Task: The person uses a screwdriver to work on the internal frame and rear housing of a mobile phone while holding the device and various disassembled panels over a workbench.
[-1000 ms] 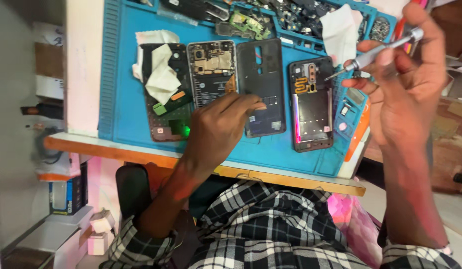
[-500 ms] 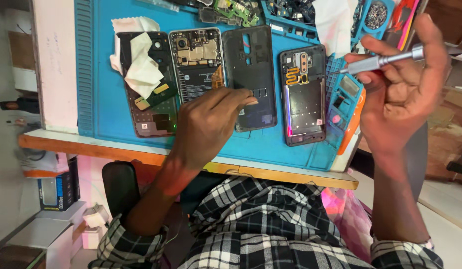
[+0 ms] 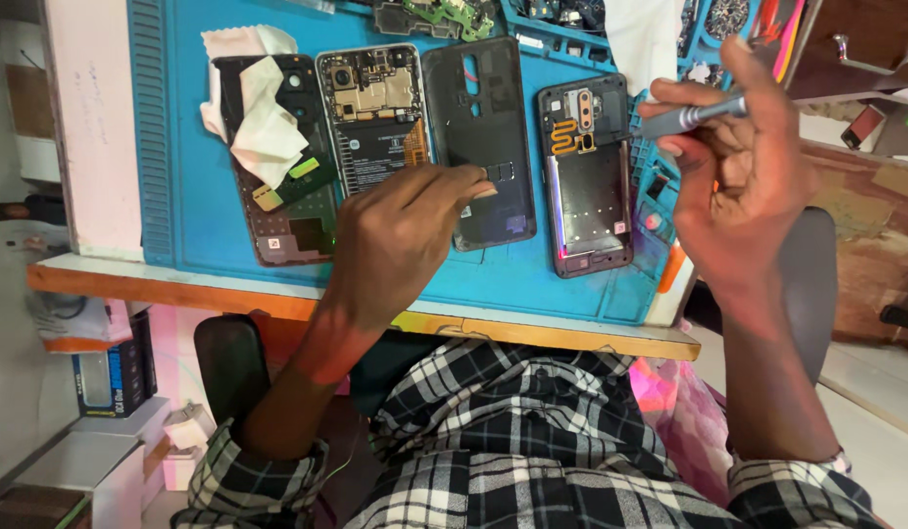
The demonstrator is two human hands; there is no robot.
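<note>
We are looking down at a blue repair mat (image 3: 571, 284) lying on a wooden-edged workbench (image 3: 532, 333), with four opened phones laid side by side on it. Our left hand (image 3: 400, 240) is resting palm-down on the mat, its fingers curled loosely and closed on nothing, the fingertips (image 3: 478, 181) touching the lower part of a dark phone back cover (image 3: 478, 108). That cover is lying third from the left, between an opened phone showing its battery and gold circuit board (image 3: 375, 108) and a phone frame with an orange flex cable (image 3: 586, 176). Our right hand (image 3: 738, 167) is hovering above the mat's right edge, its fingers closed around a slim metal screwdriver (image 3: 689, 116), whose tip is pointing left toward the frame. At far left, another phone (image 3: 292, 211) is lying partly under a crumpled white tissue (image 3: 263, 122). Below, we are seeing a black-and-white checked shirt (image 3: 513, 441).
</note>
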